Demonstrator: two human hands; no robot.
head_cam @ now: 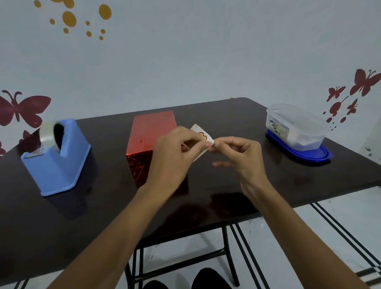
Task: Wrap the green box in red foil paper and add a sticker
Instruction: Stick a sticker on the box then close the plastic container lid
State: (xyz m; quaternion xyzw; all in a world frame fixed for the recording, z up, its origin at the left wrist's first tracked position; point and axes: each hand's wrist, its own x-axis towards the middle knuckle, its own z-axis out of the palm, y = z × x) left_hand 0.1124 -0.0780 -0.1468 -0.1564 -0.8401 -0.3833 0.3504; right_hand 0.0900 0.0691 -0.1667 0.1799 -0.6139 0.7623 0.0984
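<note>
A: Head view: where is the box?
B: The box [150,141], wrapped in red foil, stands on the table [97,212], just behind the left hand [174,154].
A: And the hands?
B: Both pinch a small white sticker [202,137] above the table (a red shape shows on it); the right hand [239,155] pinches its corner.

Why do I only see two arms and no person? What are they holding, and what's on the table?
The camera sits on the person's head and looks down, so only their arms show. The left hand and the right hand both pinch a small white sticker paper above a dark table. On the table stand a box wrapped in shiny red paper, a blue tape holder on the left, and a clear plastic tub on a blue lid on the right.
</note>
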